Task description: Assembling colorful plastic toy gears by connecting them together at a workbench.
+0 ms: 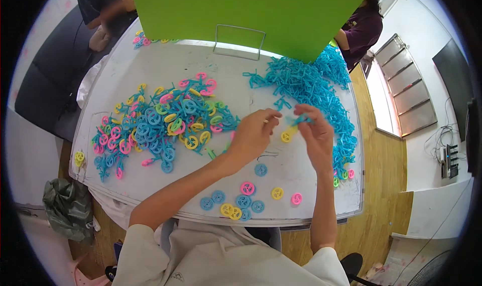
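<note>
Over the middle of the table, my left hand [253, 135] has its fingers curled together. Whatever lies between them, if anything, is too small to make out. Just to its right, my right hand [317, 134] pinches a teal plastic fork-shaped piece [301, 119], smeared by motion. A yellow spoked wheel [286, 136] shows below that piece; whether the two are joined I cannot tell. Loose blue wheels [260, 170], pink wheels [247, 188] and yellow wheels [277, 193] lie between my forearms, near the front edge.
To the left spreads a heap of teal pieces with coloured wheels [160, 118]. A large pile of teal pieces [306, 82] runs down the right side of the white table [113, 185]. A green panel [251, 15] with a wire handle stands at the back. Two other people sit beyond.
</note>
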Tool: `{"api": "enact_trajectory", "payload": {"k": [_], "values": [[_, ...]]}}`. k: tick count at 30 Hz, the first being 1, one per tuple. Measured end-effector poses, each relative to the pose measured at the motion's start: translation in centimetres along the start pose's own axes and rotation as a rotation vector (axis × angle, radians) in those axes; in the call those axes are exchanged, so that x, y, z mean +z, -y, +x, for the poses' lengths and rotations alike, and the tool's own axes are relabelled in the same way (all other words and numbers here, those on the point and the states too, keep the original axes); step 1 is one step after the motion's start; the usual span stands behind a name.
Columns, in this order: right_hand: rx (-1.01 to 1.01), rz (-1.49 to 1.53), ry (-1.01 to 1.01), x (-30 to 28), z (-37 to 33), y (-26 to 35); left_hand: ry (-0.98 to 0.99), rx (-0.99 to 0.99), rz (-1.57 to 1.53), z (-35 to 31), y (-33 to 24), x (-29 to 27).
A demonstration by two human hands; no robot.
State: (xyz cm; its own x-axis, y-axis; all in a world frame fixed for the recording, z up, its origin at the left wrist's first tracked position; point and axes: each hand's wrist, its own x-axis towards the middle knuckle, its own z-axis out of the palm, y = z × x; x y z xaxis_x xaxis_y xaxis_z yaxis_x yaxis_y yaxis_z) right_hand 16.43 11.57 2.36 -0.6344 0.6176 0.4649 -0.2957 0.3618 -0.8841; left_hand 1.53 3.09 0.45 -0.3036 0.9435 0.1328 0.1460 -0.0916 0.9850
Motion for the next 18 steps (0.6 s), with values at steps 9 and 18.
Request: {"api": "enact_trajectory", "payload": {"k": [9,18], "values": [[0.206,-0.223,-0.222,-0.7,-0.3,-0.6,0.146,0.299,0.64,-0.1,3.4,2.6],[0.094,-0.686,-0.109,0.3,-0.2,0.1,-0.09,0.166,0.359,-1.9,1.2,-1.4]]}}
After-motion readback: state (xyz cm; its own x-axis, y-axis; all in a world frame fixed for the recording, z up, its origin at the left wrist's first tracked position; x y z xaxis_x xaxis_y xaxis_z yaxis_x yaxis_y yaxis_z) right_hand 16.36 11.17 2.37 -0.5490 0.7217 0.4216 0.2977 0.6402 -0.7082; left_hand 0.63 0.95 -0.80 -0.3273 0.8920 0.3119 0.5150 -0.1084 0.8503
